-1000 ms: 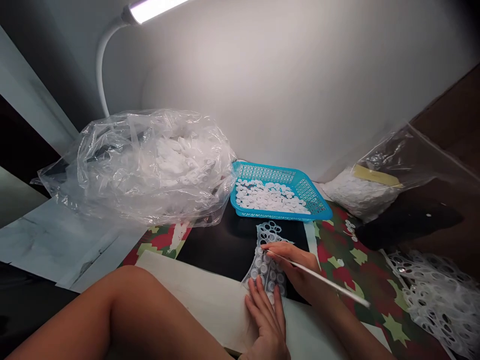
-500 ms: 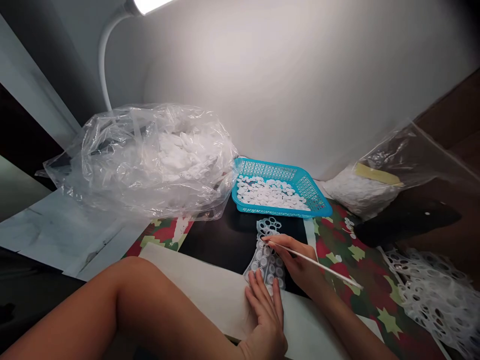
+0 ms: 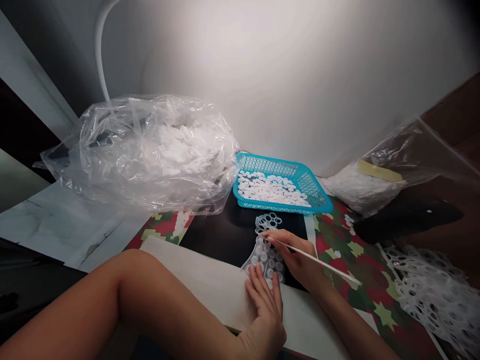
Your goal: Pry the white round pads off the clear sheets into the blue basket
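Observation:
A clear plastic sheet (image 3: 267, 245) studded with small white discs lies on the dark table in front of me. My left hand (image 3: 265, 310) rests flat on its near end, fingers stretched out, pressing it onto a white board (image 3: 202, 285). My right hand (image 3: 296, 257) is closed around a thin white stick (image 3: 322, 262), whose tip touches the sheet near its middle. Beyond the sheet stands a blue basket (image 3: 318, 197) holding a heap of loose white discs (image 3: 272, 189).
A big clear plastic bag (image 3: 142, 152) of white material fills the left. Another bag (image 3: 382, 175) with white pieces lies at the right. Punched-out white sheets (image 3: 431, 295) pile at the lower right. A lamp stem (image 3: 100, 55) rises at the back left. My bare arm crosses the foreground.
The view has dipped a little, so the lamp head has left the frame. My right hand has worked the stick slightly up the sheet. My left hand stays flat.

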The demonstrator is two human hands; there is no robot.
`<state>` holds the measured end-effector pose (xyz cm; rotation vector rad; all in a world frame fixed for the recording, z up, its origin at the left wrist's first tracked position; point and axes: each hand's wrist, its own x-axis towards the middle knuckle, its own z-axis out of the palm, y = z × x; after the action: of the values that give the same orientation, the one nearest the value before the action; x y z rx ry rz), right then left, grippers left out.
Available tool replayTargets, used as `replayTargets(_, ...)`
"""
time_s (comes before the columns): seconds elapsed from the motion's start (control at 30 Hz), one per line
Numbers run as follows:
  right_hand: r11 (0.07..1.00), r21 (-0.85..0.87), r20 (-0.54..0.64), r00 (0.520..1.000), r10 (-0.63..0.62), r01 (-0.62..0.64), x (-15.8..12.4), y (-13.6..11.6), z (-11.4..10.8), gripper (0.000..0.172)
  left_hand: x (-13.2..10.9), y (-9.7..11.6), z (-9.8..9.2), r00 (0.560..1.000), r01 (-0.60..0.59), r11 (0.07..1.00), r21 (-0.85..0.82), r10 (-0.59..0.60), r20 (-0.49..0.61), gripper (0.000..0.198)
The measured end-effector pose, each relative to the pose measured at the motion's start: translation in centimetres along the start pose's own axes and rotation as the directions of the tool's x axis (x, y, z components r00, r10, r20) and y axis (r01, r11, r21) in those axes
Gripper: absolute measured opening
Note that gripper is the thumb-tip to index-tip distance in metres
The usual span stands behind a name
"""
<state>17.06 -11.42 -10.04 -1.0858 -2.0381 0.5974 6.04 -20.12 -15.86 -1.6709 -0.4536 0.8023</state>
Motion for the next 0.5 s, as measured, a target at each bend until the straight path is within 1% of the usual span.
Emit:
replayTargets(0.07, 0.999, 0.046, 0.078, 0.997, 0.019, -0.023, 0.0, 0.6, 0.0, 0.016, -0.1, 0.0, 0.1, 0.998, 0.046, 0.989, -0.140, -0.052, -0.037, 0.064)
replayTargets(0.1, 0.997, 0.068, 0.122, 0.992, 0.032, -0.040, 0.0, 0.9, 0.0, 0.015, -0.3, -0.1, 0.1, 0.994, 0.084, 0.973, -0.217, -0.097, -0.052, 0.063)
replayTargets(0.17, 0.992, 0.111, 0.184, 0.982, 0.044, -0.066, 0.0, 1.2, -0.2, 0.014, -0.7, -0.4, 0.2, 0.975, 0.172, 0.905, -0.390, -0.213, -0.063, 0.060)
replayTargets(0.23, 0.987, 0.141, 0.216, 0.975, 0.040, -0.071, 0.1, 1.3, -0.4, 0.013, -1.2, -1.2, 0.3, 0.952, 0.235, 0.790, -0.566, -0.304, -0.028, 0.053)
replayTargets(0.27, 0.987, 0.146, 0.227, 0.973, 0.034, -0.069, 0.1, 1.3, -0.5, 0.012, -1.5, -1.8, 0.4, 0.946, 0.238, 0.721, -0.650, -0.323, -0.011, 0.050)
replayTargets(0.33, 0.988, 0.140, 0.243, 0.970, 0.027, -0.063, 0.2, 1.2, -0.7, 0.011, -2.1, -3.2, 0.7, 0.946, 0.188, 0.576, -0.795, -0.324, -0.011, 0.051)
replayTargets(0.4, 0.990, 0.132, 0.252, 0.968, 0.022, -0.056, 0.3, 1.0, -0.8, 0.011, -2.6, -4.8, 1.3, 0.942, 0.125, 0.474, -0.872, -0.333, -0.046, 0.064)
replayTargets(0.43, 0.990, 0.127, 0.254, 0.967, 0.019, -0.052, 0.3, 1.0, -0.9, 0.012, -2.7, -5.6, 1.6, 0.949, 0.115, 0.441, -0.890, -0.314, -0.033, 0.075)
replayTargets(0.5, 0.993, 0.108, 0.262, 0.965, 0.018, -0.047, 0.2, 0.9, -0.9, 0.012, -2.5, -6.7, 2.2, 0.981, 0.080, 0.380, -0.921, -0.192, 0.006, 0.108)
